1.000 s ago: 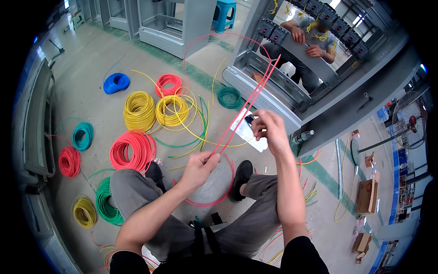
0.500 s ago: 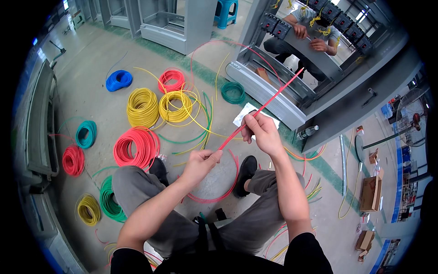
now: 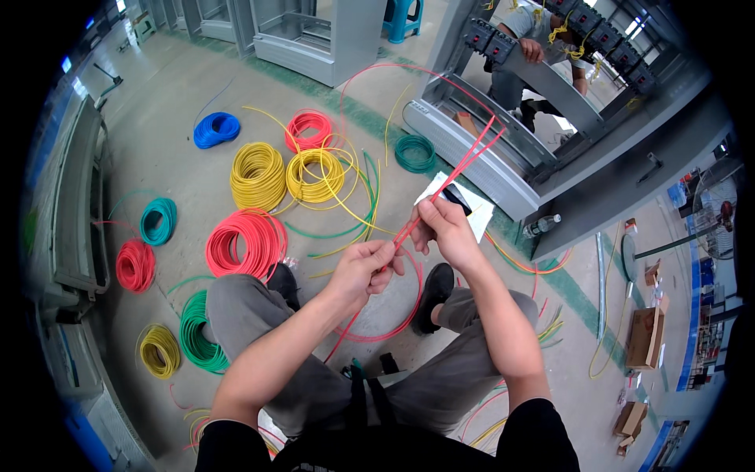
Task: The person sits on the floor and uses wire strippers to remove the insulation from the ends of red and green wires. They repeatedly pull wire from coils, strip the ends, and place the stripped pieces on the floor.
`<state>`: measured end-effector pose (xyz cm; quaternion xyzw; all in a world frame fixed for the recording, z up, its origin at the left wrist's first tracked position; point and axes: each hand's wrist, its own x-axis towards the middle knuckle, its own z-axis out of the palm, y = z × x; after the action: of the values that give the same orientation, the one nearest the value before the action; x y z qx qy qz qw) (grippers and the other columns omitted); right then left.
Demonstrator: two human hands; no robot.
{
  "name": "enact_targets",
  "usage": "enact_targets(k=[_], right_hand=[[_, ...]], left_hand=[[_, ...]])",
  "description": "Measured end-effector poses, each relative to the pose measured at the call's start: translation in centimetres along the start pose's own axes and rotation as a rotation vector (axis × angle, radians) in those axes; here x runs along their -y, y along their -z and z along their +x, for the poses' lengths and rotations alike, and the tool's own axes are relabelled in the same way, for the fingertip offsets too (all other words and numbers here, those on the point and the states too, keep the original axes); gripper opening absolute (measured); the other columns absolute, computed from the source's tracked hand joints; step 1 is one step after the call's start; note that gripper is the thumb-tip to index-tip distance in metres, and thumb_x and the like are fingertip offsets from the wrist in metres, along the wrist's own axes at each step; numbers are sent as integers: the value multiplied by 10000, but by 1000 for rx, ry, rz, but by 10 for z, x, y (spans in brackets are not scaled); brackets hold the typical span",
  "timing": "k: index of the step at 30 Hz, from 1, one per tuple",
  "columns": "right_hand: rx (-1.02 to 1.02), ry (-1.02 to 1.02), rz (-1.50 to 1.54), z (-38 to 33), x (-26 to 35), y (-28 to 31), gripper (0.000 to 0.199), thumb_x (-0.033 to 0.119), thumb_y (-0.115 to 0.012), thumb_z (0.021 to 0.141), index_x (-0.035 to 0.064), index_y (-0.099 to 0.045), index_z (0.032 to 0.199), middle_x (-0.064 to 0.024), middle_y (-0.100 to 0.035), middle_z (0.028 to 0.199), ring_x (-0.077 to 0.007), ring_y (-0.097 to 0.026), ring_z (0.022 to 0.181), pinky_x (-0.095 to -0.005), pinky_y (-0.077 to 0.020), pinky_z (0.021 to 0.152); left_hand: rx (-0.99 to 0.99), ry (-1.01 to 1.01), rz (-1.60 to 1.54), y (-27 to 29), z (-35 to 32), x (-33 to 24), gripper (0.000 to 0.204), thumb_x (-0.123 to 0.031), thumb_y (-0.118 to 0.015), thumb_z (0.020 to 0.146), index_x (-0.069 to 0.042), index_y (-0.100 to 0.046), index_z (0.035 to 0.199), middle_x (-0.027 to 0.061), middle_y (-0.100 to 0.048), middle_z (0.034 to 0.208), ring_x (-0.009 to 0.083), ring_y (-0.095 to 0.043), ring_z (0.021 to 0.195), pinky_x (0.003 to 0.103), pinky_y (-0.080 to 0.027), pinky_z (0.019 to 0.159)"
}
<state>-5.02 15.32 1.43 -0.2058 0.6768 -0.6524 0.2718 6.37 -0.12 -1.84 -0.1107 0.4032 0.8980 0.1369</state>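
Observation:
Between my knees, both hands pinch red wire (image 3: 462, 167), whose strands run together up toward the cabinet and split slightly at their far ends. My left hand (image 3: 363, 266) grips it lower down, thumb against fingers. A little farther up, my right hand (image 3: 443, 223) is closed around the same strands. Below my left hand a red length slants toward the floor, and a loose red loop (image 3: 410, 315) curves between my shoes. Just beyond my right hand lies a white sheet (image 3: 481, 218) with a dark object (image 3: 456, 198) on it.
Coils of red wire (image 3: 245, 244), yellow wire (image 3: 258, 175), green wire (image 3: 197, 334) and blue wire (image 3: 215, 130) lie to the left. A grey cabinet (image 3: 472, 149) stands ahead, with another person (image 3: 528, 55) behind its frame. A bottle (image 3: 543, 226), cardboard box (image 3: 645, 337) and fan (image 3: 717, 206) are at right.
Where one red strand ran beyond my right hand, two now show. My left hand has shifted slightly right and its fingers have spread a little. The other person has moved a hand away.

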Motion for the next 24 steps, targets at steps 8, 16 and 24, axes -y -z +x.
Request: enact_targets(k=[8,16,24], right_hand=[[89,-93,127,-2,5,7,360,340,-429,994,41,-549,832,-52,-582,627,-117,-549,510,-240,-420,457],[-333,50,127,3,21,37,347,299,-434,987,46,-542,775,-31,-490,550,-113,-445,453,-247,-333,423],[-875,-154,209,11,9,122,306,263,-420,949,72,-510,727,-17,-441,577,-118,-428,504,-266,-418,465]], left_hand=[[75,28,71,7,2,-1,233,-254,-549,952,-21,-567,959,41,-553,697,37,-321,463,186,-231,410],[105,41,86,9,-11,11,228,-227,-518,972,-9,-572,1013,28,-539,718,43,-341,484,191,-249,424],[56,77,146,-4,-20,23,263,-234,-502,981,12,-560,1056,16,-504,710,35,-340,478,194,-243,409]])
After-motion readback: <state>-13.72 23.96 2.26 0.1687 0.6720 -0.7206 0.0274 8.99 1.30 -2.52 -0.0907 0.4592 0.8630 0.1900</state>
